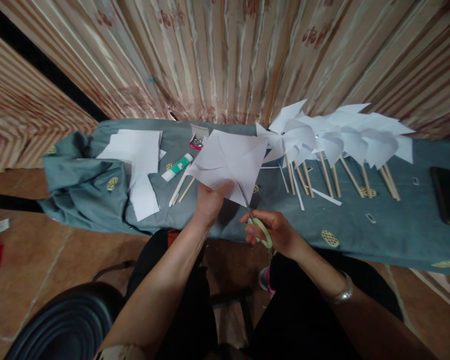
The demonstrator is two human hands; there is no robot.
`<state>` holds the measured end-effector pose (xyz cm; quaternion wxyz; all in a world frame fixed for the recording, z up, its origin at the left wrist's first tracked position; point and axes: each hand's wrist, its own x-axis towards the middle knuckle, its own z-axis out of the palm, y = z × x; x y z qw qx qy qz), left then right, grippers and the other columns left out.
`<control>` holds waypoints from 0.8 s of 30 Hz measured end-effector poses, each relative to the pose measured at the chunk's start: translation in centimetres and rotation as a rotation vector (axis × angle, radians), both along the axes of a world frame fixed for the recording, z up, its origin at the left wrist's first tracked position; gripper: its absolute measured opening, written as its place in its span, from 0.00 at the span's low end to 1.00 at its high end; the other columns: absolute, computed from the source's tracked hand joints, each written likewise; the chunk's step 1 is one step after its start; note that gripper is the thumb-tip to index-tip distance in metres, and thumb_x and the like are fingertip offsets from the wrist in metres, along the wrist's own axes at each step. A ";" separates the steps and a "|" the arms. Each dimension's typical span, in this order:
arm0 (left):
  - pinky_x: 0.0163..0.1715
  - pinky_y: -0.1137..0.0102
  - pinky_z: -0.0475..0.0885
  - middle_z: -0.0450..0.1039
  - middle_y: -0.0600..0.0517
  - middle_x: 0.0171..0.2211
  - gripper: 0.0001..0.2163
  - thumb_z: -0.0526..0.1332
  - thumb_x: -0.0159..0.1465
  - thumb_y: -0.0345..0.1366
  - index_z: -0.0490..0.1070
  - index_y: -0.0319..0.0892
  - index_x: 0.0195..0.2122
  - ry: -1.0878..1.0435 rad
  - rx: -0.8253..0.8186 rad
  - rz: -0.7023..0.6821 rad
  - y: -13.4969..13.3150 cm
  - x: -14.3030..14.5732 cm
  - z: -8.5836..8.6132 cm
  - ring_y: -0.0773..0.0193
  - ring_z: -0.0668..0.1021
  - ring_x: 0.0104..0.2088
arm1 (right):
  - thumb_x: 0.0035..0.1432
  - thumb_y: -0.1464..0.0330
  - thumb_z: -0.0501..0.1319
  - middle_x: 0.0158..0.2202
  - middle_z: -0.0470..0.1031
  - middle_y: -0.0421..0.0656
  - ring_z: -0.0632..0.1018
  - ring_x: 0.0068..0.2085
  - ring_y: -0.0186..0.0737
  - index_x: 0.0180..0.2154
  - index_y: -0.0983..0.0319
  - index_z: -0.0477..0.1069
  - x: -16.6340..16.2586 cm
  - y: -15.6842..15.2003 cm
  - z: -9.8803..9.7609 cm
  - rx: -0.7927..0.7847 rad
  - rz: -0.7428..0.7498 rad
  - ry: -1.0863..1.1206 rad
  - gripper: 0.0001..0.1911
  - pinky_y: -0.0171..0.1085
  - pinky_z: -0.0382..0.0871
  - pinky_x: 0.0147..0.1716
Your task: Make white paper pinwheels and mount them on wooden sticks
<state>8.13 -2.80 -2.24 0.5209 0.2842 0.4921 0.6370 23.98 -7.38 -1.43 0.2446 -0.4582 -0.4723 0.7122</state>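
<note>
A square sheet of white paper is pinched in my left hand, thumb on top and the other fingers hidden beneath. Slits run inward from some of its corners. My right hand grips scissors with pale green handles. Their blades meet the paper at its near corner, close to my left thumb. Just beyond the paper's left edge lie a green and white glue stick and a small open box of metal pins. Several white paper pinwheels on wooden sticks lie to the right.
Loose white paper is stacked on the left of the cloth-covered table. Paper strips lie below the pinwheels. A dark phone-like object sits at the right edge. A black stool stands at lower left; a curtain hangs behind.
</note>
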 end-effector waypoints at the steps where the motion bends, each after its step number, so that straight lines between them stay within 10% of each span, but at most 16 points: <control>1: 0.34 0.69 0.70 0.77 0.52 0.30 0.17 0.69 0.43 0.31 0.76 0.38 0.36 0.004 -0.003 -0.009 -0.1 0.1 0.0 0.64 0.76 0.29 | 0.43 0.54 0.69 0.19 0.73 0.38 0.71 0.20 0.31 0.32 0.63 0.72 0.0 0.0 0.0 0.010 -0.003 -0.005 0.21 0.30 0.63 0.19; 24: 0.31 0.70 0.69 0.76 0.51 0.29 0.10 0.69 0.44 0.32 0.75 0.37 0.28 0.060 -0.050 -0.053 -0.6 0.3 0.1 0.66 0.74 0.27 | 0.41 0.54 0.69 0.20 0.74 0.38 0.72 0.20 0.32 0.35 0.64 0.73 -0.1 0.2 0.0 0.018 -0.035 -0.065 0.23 0.31 0.63 0.18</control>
